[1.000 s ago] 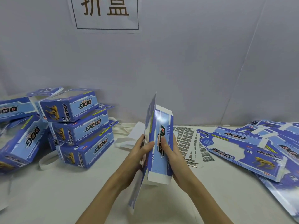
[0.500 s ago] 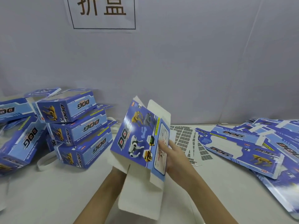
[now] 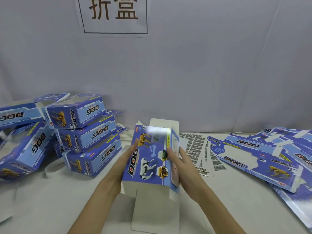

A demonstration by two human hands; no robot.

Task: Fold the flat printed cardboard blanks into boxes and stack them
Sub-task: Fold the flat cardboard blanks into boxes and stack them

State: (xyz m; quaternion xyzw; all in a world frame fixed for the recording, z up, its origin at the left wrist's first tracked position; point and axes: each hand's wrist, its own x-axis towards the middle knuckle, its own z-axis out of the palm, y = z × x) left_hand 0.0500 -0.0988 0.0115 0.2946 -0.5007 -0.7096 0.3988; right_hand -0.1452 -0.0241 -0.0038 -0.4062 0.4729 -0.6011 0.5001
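A person holds a half-formed blue box upright over the white table, the left hand flat along its left side and the right hand gripping its right edge, thumb on the printed face. A white flap hangs open from the box's bottom and another stands at its top. Left of the box sits a stack of folded boxes; right of it lie barcode sheets, then flat blanks; a wall sign hangs above.
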